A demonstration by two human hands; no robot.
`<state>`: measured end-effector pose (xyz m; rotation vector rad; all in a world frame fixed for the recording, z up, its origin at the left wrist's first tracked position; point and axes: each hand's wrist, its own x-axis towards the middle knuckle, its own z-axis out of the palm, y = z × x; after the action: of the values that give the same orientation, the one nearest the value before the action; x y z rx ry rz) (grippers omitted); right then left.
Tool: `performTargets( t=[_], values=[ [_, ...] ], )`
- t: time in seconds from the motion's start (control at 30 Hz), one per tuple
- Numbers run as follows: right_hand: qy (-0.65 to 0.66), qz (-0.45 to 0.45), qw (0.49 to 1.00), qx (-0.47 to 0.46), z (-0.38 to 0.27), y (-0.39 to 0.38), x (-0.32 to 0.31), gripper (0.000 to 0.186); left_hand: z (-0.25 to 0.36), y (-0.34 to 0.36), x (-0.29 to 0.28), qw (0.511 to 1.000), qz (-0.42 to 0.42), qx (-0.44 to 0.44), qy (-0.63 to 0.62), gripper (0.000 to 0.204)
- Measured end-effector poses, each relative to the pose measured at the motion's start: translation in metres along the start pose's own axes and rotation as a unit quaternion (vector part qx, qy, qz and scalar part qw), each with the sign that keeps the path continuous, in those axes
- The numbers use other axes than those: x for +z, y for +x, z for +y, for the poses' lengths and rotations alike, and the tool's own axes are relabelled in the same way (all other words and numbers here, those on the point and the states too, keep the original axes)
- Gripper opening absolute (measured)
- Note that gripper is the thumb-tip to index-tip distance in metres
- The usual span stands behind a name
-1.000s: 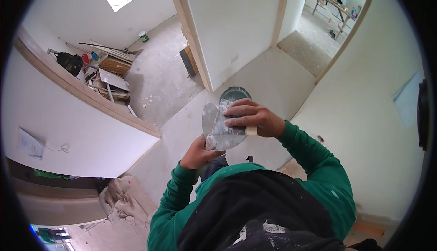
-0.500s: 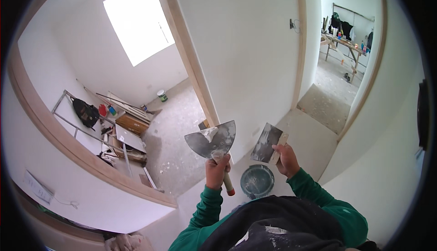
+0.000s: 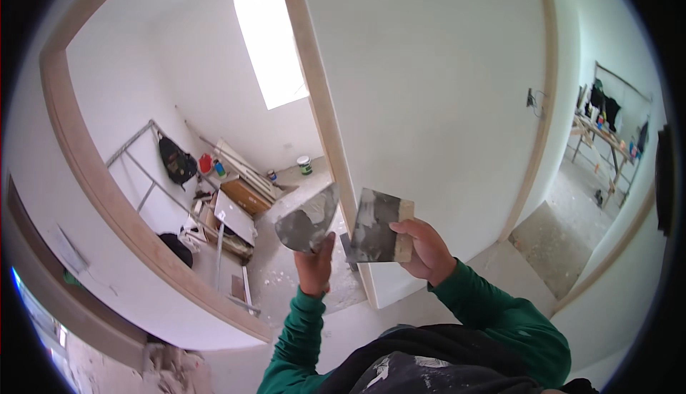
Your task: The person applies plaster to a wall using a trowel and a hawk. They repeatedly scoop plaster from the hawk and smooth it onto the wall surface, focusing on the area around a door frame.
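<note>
My left hand (image 3: 315,269) is closed round the handle of a wide putty knife (image 3: 306,221), its fan-shaped steel blade pointing up and smeared with white compound. In my right hand (image 3: 427,247) is a flat rectangular plastering trowel (image 3: 376,225), gripped by the pale strip along its right edge. Grey-white patches of compound coat the trowel's face. The two blades are held close side by side in front of the wooden door frame (image 3: 321,108); whether they touch I cannot tell. The putty knife's handle is mostly hidden by my left hand.
Beyond the doorway on the left, a backpack (image 3: 176,159) hangs on a metal frame near stacked boards (image 3: 246,197) and a small bucket (image 3: 304,165). A white wall (image 3: 429,108) stands ahead. Through the right opening is a cluttered workbench (image 3: 606,136).
My view has swung left and the large dark bucket on the floor has left it. The trowel has come closer to the putty knife, whose blade has tilted.
</note>
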<state>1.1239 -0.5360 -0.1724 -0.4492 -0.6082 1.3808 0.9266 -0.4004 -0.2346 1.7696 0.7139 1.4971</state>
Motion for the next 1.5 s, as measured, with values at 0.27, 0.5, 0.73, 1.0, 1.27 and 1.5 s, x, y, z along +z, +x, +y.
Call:
performTargets(
  t=[0.27,0.5,0.73,1.0,1.27,1.5],
  values=[
    [0.011,-0.139,0.987,0.079,-0.089,0.056,0.034,0.031,0.052,0.059,0.041,0.963,0.140,0.187,0.138,0.022],
    [0.036,-0.173,0.969,0.170,-0.097,0.086,0.036,0.028,0.068,0.070,0.030,0.913,0.145,0.264,0.274,0.039],
    [0.000,-0.152,0.981,0.121,-0.097,0.110,0.040,0.034,0.050,0.060,-0.001,0.877,0.054,0.236,0.415,0.053],
    [-0.483,-0.030,0.621,-0.617,-0.270,0.208,0.079,0.027,-0.061,-0.092,0.018,0.969,0.179,-0.041,0.164,0.017],
    [-0.726,-0.023,0.299,-0.619,-0.354,0.247,0.220,0.031,-0.138,-0.201,0.021,0.912,0.255,-0.318,0.042,0.010],
    [-0.767,0.035,0.224,-0.600,-0.382,0.266,0.293,0.034,-0.182,-0.174,0.025,0.930,0.188,-0.317,0.003,0.017]
  ],
)
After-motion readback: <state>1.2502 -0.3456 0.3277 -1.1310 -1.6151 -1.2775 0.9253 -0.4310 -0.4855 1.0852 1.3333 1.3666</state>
